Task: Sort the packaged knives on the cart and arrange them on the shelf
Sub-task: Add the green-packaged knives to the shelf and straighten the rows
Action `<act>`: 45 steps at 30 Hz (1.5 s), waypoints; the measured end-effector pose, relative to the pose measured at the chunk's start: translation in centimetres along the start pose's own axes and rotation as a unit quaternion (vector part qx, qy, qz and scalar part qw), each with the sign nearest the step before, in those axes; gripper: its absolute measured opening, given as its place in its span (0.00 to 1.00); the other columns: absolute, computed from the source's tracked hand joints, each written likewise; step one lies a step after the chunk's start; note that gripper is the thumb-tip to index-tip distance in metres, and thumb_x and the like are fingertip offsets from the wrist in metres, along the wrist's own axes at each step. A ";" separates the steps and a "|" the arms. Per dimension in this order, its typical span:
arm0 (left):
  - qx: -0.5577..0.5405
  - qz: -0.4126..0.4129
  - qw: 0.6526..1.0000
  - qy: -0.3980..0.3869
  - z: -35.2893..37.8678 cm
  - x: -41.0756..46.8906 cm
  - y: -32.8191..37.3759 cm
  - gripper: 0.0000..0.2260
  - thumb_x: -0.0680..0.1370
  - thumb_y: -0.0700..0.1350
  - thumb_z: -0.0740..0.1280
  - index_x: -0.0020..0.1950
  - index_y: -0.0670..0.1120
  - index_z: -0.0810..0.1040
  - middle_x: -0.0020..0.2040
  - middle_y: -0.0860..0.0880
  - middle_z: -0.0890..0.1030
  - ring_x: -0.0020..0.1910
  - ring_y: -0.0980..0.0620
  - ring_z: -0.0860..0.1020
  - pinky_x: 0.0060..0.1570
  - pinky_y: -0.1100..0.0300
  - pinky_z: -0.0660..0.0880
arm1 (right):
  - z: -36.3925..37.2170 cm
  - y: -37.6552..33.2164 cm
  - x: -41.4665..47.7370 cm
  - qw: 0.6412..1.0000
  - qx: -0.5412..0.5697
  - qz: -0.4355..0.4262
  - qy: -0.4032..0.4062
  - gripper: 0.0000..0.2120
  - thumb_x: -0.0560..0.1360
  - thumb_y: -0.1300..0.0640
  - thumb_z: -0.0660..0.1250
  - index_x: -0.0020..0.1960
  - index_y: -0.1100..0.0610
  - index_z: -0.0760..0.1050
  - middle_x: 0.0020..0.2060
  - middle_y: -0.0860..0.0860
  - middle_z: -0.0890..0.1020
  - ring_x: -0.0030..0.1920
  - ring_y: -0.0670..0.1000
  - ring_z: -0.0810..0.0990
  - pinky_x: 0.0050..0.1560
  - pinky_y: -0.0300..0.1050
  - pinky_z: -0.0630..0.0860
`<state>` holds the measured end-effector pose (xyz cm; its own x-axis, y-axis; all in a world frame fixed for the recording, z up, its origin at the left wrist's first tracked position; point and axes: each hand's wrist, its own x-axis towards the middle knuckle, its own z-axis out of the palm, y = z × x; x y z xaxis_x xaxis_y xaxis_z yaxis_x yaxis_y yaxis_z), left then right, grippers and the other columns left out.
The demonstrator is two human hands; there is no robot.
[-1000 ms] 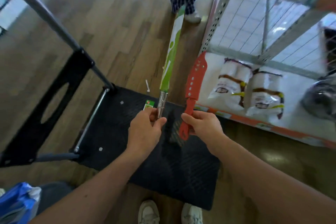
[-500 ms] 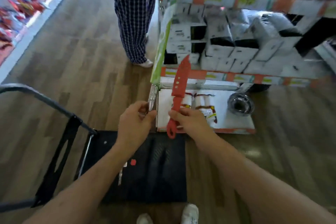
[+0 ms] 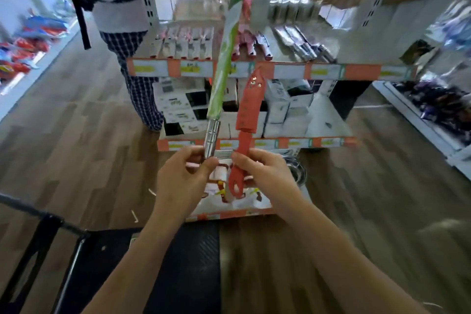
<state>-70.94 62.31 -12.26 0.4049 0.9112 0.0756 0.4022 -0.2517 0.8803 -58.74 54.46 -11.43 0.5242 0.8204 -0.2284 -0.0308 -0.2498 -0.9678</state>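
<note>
My left hand (image 3: pixel 182 178) pinches the steel handle of the green-sleeved knife (image 3: pixel 225 58). My right hand (image 3: pixel 266 173) grips the red knife (image 3: pixel 251 104). The 2 point up before the shelf (image 3: pixel 288 70), the cart (image 3: pixel 183 267) under my forearms.

Shelf (image 3: pixel 280 70) bearing packaged knives (image 3: pixel 184 46), white boxes (image 3: pixel 280 109) beneath, cart (image 3: pixel 183 262) on wood floor (image 3: pixel 76 140)

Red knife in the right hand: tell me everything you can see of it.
The red knife is one orange-red colour all over, plastic-looking, with small holes along its broad blade and a loop opening at the handle's end. It stands nearly upright, tip up and leaning slightly right, in front of the shelf. The right hand grips its handle.
</note>
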 end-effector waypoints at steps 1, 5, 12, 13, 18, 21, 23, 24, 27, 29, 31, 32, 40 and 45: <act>-0.008 -0.005 1.000 0.010 1.3 -0.2 1.2 0.09 0.74 0.45 0.70 0.53 0.48 0.80 0.45 0.53 0.82 0.42 0.56 0.79 0.44 0.63 0.76 | -1.7 -0.5 0.0 1.000 0.003 -0.011 0.000 0.04 0.75 0.55 0.66 0.44 0.54 0.79 0.36 0.51 0.82 0.38 0.52 0.82 0.46 0.49 0.81; -0.050 -0.005 0.999 0.018 6.3 -0.5 5.6 0.08 0.74 0.45 0.70 0.53 0.48 0.80 0.42 0.52 0.82 0.38 0.56 0.79 0.42 0.61 0.76 | -8.0 -2.3 0.3 0.999 -0.013 -0.035 -0.014 0.04 0.76 0.54 0.65 0.43 0.51 0.78 0.38 0.53 0.83 0.39 0.50 0.82 0.45 0.47 0.81; -0.085 -0.018 0.996 0.032 10.5 1.6 10.6 0.04 0.75 0.46 0.68 0.45 0.55 0.75 0.37 0.60 0.77 0.36 0.63 0.75 0.33 0.74 0.73 | -14.5 -4.6 3.3 0.998 -0.026 -0.034 -0.051 0.05 0.76 0.56 0.65 0.42 0.51 0.77 0.35 0.49 0.81 0.35 0.46 0.80 0.33 0.34 0.77; -0.082 -0.021 0.996 0.033 10.7 2.0 11.0 0.05 0.75 0.46 0.68 0.45 0.55 0.74 0.37 0.60 0.77 0.36 0.63 0.75 0.33 0.74 0.73 | -14.8 -4.8 4.0 0.998 -0.023 -0.031 -0.052 0.05 0.77 0.56 0.65 0.42 0.51 0.77 0.34 0.49 0.81 0.35 0.46 0.80 0.33 0.34 0.77; -0.051 -0.021 0.998 0.034 11.6 5.8 11.6 0.09 0.75 0.48 0.68 0.52 0.48 0.80 0.44 0.51 0.82 0.44 0.54 0.80 0.49 0.57 0.78 | -15.4 -5.6 7.8 0.998 -0.024 -0.019 -0.051 0.06 0.77 0.56 0.64 0.42 0.52 0.76 0.35 0.51 0.80 0.35 0.47 0.80 0.36 0.35 0.80; -0.049 -0.045 0.997 0.047 11.9 9.0 11.2 0.13 0.75 0.50 0.68 0.57 0.46 0.79 0.46 0.51 0.81 0.48 0.50 0.80 0.53 0.50 0.78 | -15.2 -6.0 11.0 0.998 -0.039 -0.012 -0.047 0.06 0.77 0.56 0.64 0.42 0.53 0.77 0.35 0.52 0.80 0.34 0.48 0.80 0.35 0.38 0.81; -0.041 -0.048 0.997 0.049 12.1 11.4 10.6 0.14 0.75 0.50 0.68 0.58 0.45 0.78 0.42 0.53 0.80 0.44 0.52 0.80 0.50 0.56 0.77 | -15.0 -6.6 13.5 0.997 -0.059 -0.016 -0.038 0.08 0.77 0.56 0.64 0.42 0.56 0.77 0.35 0.55 0.80 0.34 0.51 0.79 0.40 0.46 0.81; -0.034 -0.046 0.997 0.048 12.1 12.6 10.3 0.14 0.75 0.50 0.68 0.57 0.45 0.79 0.39 0.55 0.78 0.41 0.55 0.79 0.47 0.60 0.76 | -14.9 -6.9 14.8 0.997 -0.069 -0.021 -0.032 0.09 0.77 0.55 0.64 0.43 0.60 0.78 0.33 0.55 0.79 0.33 0.50 0.78 0.40 0.46 0.80; -0.011 -0.030 0.999 0.039 12.2 15.8 9.9 0.13 0.75 0.49 0.67 0.57 0.44 0.79 0.36 0.60 0.75 0.36 0.63 0.74 0.38 0.70 0.70 | -14.5 -7.9 18.3 0.998 -0.057 -0.027 -0.004 0.14 0.78 0.57 0.63 0.45 0.69 0.78 0.27 0.52 0.76 0.24 0.44 0.76 0.27 0.36 0.75; 0.000 -0.022 0.999 0.025 12.3 17.7 9.9 0.15 0.75 0.50 0.67 0.59 0.44 0.78 0.36 0.60 0.74 0.36 0.63 0.73 0.35 0.74 0.68 | -14.3 -8.4 20.2 0.998 -0.057 -0.025 0.018 0.12 0.77 0.56 0.65 0.41 0.64 0.79 0.25 0.49 0.77 0.24 0.44 0.76 0.25 0.35 0.72; 0.016 -0.020 1.000 0.010 12.5 19.6 10.0 0.16 0.75 0.51 0.67 0.59 0.45 0.78 0.37 0.59 0.75 0.36 0.63 0.74 0.34 0.73 0.68 | -14.2 -8.5 21.9 0.998 -0.051 -0.016 0.033 0.09 0.75 0.53 0.67 0.38 0.54 0.80 0.25 0.46 0.79 0.26 0.45 0.75 0.27 0.36 0.71; 0.023 -0.020 1.000 0.003 12.7 20.4 9.9 0.15 0.75 0.51 0.67 0.58 0.45 0.78 0.37 0.59 0.75 0.36 0.62 0.74 0.34 0.72 0.69 | -14.2 -8.5 22.6 0.998 -0.046 -0.008 0.041 0.08 0.74 0.52 0.68 0.37 0.51 0.80 0.24 0.45 0.79 0.26 0.44 0.76 0.27 0.36 0.71; 0.049 -0.022 0.999 -0.009 13.8 24.0 9.7 0.18 0.75 0.54 0.66 0.60 0.46 0.78 0.42 0.54 0.80 0.38 0.58 0.77 0.38 0.66 0.72 | -14.6 -9.1 27.1 0.976 -0.181 -0.019 0.117 0.11 0.74 0.53 0.67 0.41 0.61 0.81 0.26 0.50 0.77 0.24 0.44 0.72 0.29 0.35 0.69; 0.034 -0.027 0.999 -0.001 13.8 25.5 9.7 0.19 0.74 0.55 0.66 0.60 0.46 0.78 0.40 0.56 0.77 0.37 0.62 0.74 0.36 0.71 0.70 | -14.7 -10.7 28.7 0.941 -0.301 -0.078 0.132 0.13 0.75 0.56 0.64 0.58 0.56 0.78 0.46 0.51 0.82 0.42 0.46 0.74 0.40 0.31 0.69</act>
<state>-45.34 78.63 -8.22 0.3823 0.9236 0.0279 0.4788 -0.2239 0.8489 -30.84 73.14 -6.14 0.6777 0.7350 0.0219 0.5103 -0.4487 -0.7337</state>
